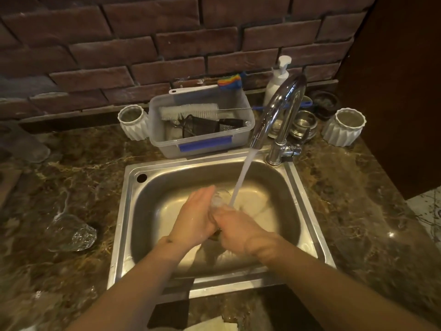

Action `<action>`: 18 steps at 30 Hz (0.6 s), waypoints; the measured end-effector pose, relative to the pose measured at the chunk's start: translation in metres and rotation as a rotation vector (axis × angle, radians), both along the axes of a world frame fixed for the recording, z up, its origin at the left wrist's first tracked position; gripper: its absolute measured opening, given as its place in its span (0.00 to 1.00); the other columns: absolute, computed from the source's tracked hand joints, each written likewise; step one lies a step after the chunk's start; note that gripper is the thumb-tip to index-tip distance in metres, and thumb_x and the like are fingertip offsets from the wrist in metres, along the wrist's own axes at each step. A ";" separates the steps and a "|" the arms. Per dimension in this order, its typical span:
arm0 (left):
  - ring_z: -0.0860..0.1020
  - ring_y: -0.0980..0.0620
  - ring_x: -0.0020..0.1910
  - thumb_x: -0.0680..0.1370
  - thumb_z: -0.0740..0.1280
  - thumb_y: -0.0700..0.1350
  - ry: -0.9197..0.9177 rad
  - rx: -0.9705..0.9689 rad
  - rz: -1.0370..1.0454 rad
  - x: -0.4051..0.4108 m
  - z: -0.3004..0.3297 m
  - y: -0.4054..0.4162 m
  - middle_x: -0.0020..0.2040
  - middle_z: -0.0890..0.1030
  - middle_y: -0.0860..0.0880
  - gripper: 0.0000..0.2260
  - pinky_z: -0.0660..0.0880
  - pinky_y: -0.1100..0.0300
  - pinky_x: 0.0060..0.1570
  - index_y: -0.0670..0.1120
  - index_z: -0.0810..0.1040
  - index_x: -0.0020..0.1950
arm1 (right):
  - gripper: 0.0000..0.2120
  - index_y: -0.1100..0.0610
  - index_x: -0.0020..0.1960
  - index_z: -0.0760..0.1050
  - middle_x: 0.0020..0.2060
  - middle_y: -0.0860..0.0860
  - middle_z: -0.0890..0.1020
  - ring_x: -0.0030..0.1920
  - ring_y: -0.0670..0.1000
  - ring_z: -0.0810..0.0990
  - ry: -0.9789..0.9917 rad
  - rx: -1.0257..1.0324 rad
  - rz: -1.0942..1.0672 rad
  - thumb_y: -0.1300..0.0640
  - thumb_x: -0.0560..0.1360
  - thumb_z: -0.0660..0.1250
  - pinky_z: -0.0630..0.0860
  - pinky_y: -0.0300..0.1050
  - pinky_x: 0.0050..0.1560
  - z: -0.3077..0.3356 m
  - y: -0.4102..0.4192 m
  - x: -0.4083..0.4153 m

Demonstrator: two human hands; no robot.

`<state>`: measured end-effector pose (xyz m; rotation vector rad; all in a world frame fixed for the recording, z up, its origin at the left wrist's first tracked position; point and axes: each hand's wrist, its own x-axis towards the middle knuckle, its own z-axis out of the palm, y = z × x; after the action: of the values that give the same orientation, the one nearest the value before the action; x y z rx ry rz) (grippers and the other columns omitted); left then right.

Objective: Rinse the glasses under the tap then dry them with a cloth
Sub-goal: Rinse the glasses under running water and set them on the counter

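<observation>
The person is holding a clear glass (218,199) low inside the sink (307,211), under the stream (243,175) running from the tap (281,108), probably so that splashes are staying in the basin. The left hand (195,216) is lying against the glass's left side with fingers mostly straight, steadying it. The right hand (236,225) is wrapping its fingers round the near end, gripping it. The glass is sitting between both hands, its far part poking out beyond the fingertips. Another glass (71,232) is lying on the worktop (358,199) left of the sink, well apart, apparently waiting its turn.
</observation>
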<state>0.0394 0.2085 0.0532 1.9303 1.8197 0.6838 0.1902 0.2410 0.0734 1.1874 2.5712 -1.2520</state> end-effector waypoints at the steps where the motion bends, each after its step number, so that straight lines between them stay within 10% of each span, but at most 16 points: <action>1: 0.79 0.49 0.54 0.70 0.79 0.46 -0.023 -0.044 -0.040 -0.002 0.003 0.002 0.55 0.81 0.49 0.22 0.79 0.52 0.53 0.45 0.76 0.61 | 0.16 0.52 0.62 0.74 0.58 0.52 0.82 0.66 0.55 0.77 -0.125 0.283 0.139 0.64 0.77 0.64 0.49 0.63 0.80 -0.007 0.005 0.005; 4: 0.80 0.52 0.51 0.68 0.80 0.44 -0.117 -0.176 -0.106 -0.003 0.012 0.014 0.54 0.81 0.51 0.29 0.79 0.57 0.50 0.47 0.73 0.66 | 0.15 0.52 0.56 0.79 0.54 0.52 0.83 0.62 0.55 0.79 -0.190 0.562 0.305 0.64 0.71 0.71 0.56 0.67 0.77 -0.013 0.022 0.011; 7: 0.76 0.47 0.62 0.67 0.80 0.40 -0.095 -0.100 0.031 0.004 0.008 0.016 0.64 0.77 0.46 0.36 0.76 0.53 0.61 0.44 0.70 0.72 | 0.11 0.49 0.43 0.76 0.42 0.51 0.82 0.52 0.56 0.80 0.132 -0.247 -0.114 0.65 0.70 0.66 0.78 0.53 0.59 0.012 0.017 -0.001; 10: 0.73 0.47 0.60 0.67 0.81 0.44 0.025 -0.050 0.049 0.015 0.002 0.010 0.63 0.76 0.47 0.36 0.78 0.48 0.57 0.46 0.70 0.72 | 0.11 0.52 0.53 0.80 0.49 0.54 0.84 0.55 0.53 0.83 0.237 -0.572 -0.235 0.63 0.73 0.68 0.80 0.47 0.56 0.014 0.007 -0.004; 15: 0.81 0.54 0.51 0.65 0.80 0.43 -0.212 -0.428 -0.213 0.005 0.015 0.012 0.53 0.82 0.55 0.29 0.81 0.50 0.53 0.51 0.73 0.63 | 0.16 0.50 0.58 0.79 0.60 0.49 0.82 0.71 0.52 0.73 -0.149 0.704 0.498 0.62 0.72 0.72 0.50 0.66 0.79 -0.014 0.021 0.042; 18: 0.82 0.51 0.50 0.64 0.80 0.39 -0.265 -0.461 -0.262 -0.001 0.023 0.025 0.53 0.82 0.53 0.31 0.82 0.50 0.50 0.49 0.73 0.64 | 0.19 0.50 0.65 0.76 0.61 0.49 0.82 0.67 0.51 0.77 -0.061 0.459 0.278 0.62 0.76 0.69 0.66 0.58 0.76 -0.017 0.020 0.037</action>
<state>0.0384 0.2331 0.0765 1.6389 1.3826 0.3701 0.2276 0.2608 0.0563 0.8486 2.9365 -0.5806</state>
